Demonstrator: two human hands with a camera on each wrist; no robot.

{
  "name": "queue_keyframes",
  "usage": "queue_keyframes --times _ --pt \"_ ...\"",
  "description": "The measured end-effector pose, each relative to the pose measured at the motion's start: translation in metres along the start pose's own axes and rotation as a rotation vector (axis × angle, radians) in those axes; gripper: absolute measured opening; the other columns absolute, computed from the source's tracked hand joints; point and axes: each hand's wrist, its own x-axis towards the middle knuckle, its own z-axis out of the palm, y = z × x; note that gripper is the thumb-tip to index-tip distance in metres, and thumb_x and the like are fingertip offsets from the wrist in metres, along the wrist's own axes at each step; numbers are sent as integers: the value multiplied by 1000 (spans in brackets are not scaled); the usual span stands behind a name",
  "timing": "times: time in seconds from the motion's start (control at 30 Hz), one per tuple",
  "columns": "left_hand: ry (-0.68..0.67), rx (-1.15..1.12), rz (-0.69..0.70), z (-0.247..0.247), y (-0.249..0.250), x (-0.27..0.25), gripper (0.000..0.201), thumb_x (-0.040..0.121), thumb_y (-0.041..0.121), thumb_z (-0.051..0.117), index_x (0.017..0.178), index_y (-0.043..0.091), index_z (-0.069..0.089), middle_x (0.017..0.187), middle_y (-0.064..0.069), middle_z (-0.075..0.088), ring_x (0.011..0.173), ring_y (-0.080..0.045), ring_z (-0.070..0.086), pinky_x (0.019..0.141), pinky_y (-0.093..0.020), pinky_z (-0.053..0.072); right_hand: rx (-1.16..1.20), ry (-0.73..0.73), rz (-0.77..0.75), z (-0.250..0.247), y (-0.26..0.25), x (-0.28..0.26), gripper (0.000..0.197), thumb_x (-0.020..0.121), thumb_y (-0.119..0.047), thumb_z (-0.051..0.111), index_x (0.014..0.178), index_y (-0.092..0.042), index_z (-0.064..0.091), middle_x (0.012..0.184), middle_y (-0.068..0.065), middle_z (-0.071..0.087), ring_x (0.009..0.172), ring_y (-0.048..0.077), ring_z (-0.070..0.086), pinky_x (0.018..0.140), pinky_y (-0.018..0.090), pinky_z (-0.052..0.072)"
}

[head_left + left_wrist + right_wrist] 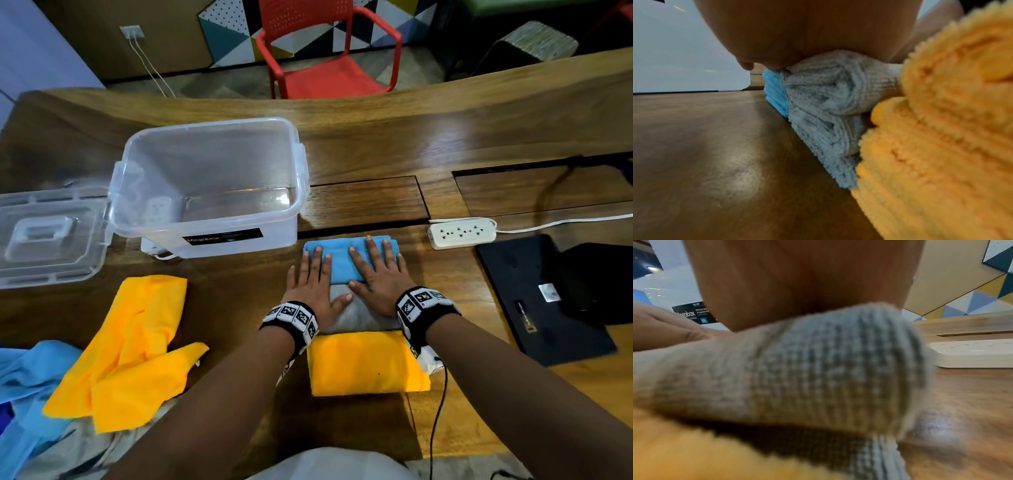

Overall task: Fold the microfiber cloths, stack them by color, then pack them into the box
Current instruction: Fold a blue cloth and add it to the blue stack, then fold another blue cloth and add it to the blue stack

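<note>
Three folded cloths lie in a row in front of me: a blue one (342, 255) farthest, a grey one (359, 313) in the middle, a yellow one (366, 363) nearest. Both hands lie flat with straight fingers across the grey and blue cloths, my left hand (313, 284) on their left part, my right hand (376, 274) on their right. The left wrist view shows the palm on the grey cloth (830, 104), with blue (774, 94) beyond and yellow (937, 146) beside it. The clear box (209, 188) stands open and empty at the left.
The box lid (48, 236) lies left of the box. Unfolded yellow (126, 342) and blue (30, 377) cloths are heaped at the near left. A white power strip (462, 233) and a black device (548, 298) sit to the right. A red chair (329, 51) stands beyond the table.
</note>
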Motion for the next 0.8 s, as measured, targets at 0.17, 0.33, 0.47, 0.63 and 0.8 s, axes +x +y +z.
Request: queue_keyframes --times 0.17,0.33,0.47,0.63,0.8 --pt "-23 -38 -4 3 0 1 94 87 78 11 148 19 -28 151 -2 -42 141 -25 -35 118 -54 -7 1 -4 8 0 -2 -1 74 97 -68 21 151 -43 -24 155 -4 -41 146 31 -32 118 52 -13" --pt "-24 -50 2 0 -1 1 93 87 77 13 149 21 -27 153 0 -40 142 -24 -33 117 -52 -7 0 -8 20 -3 -5 -5 75 98 -67 23 152 -42 -21 158 -3 -37 147 30 -31 118 52 -13" --pt "1 -70 61 -12 -7 -11 83 94 67 20 153 21 -16 158 2 -29 146 -22 -24 118 -51 -1 26 -29 46 -8 -7 -7 74 97 -67 26 153 -45 -18 160 -5 -34 148 29 -28 119 55 -9" --pt "54 -19 155 -22 -40 -47 71 100 53 26 156 19 -2 163 1 -13 150 -20 -10 120 -49 9 55 -29 106 -18 -16 -14 75 97 -64 35 155 -44 -8 164 -4 -25 151 32 -18 120 60 -2" --pt "106 -23 58 -21 -98 -86 54 101 46 32 151 26 28 164 2 5 150 -19 3 115 -48 19 64 172 90 -38 -61 -23 65 97 -48 51 154 -29 27 167 6 -8 153 32 -7 120 55 3"
